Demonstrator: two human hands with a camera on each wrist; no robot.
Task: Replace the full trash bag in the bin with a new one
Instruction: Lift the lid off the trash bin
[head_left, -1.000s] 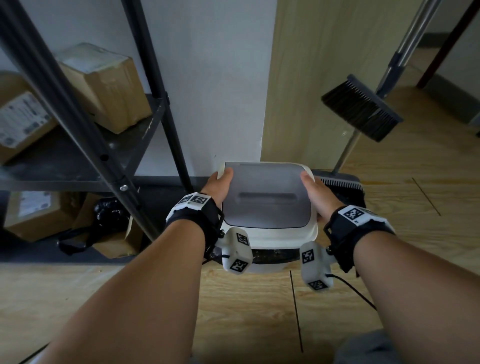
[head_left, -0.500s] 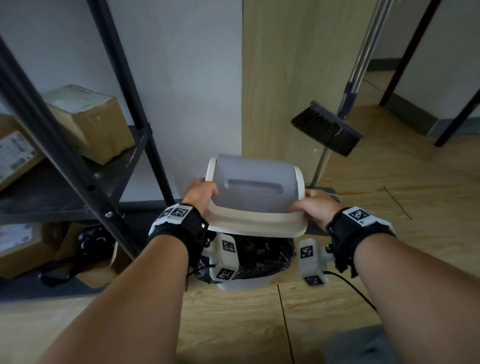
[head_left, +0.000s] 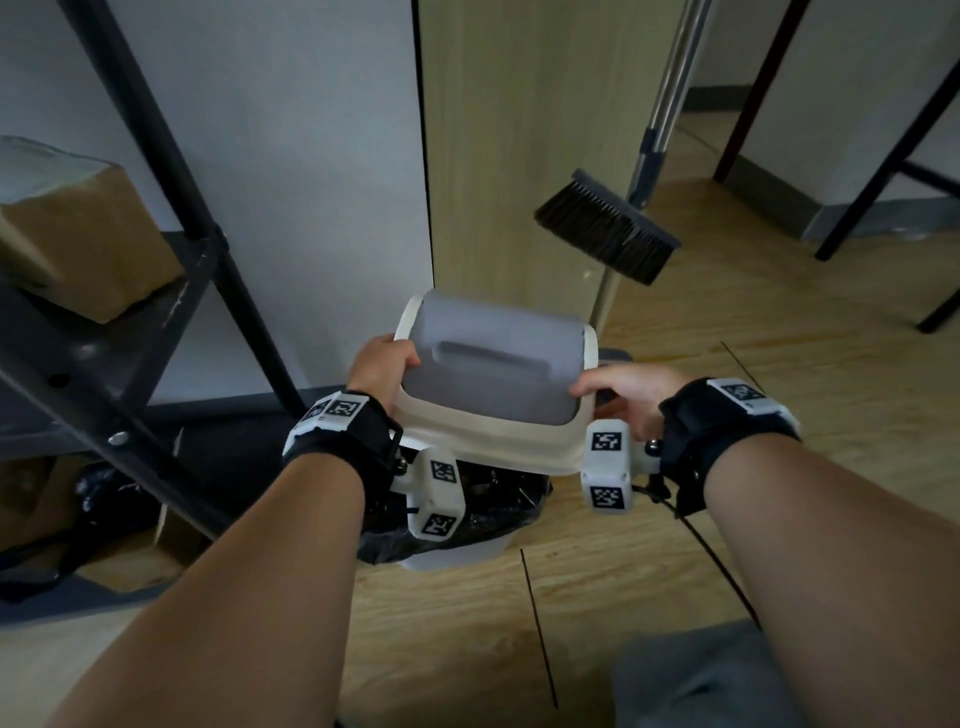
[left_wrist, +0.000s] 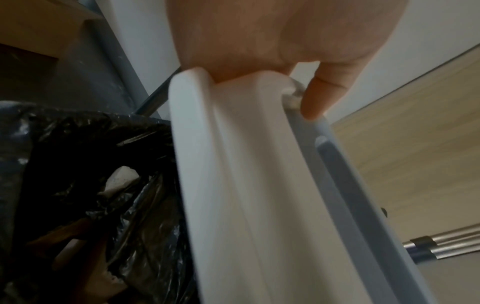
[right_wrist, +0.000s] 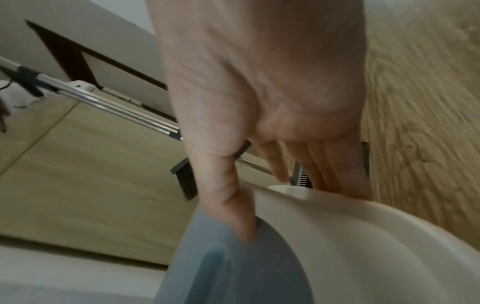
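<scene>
Wooden floor (head_left: 779, 467) carries the white bin (head_left: 457, 556), which stands by the pale wood panel (head_left: 509, 156), a black metal shelf (head_left: 130, 364) on its left. I see the black trash bag (head_left: 498, 514) filling its mouth. I hold the bin lid (head_left: 493, 379) above it, tilted, its near edge low and its far edge raised, long axis running left to right. My left hand (head_left: 382, 364) grasps its left end, my right hand (head_left: 631, 392) its right end. A broom (head_left: 608, 228) leans behind.
</scene>
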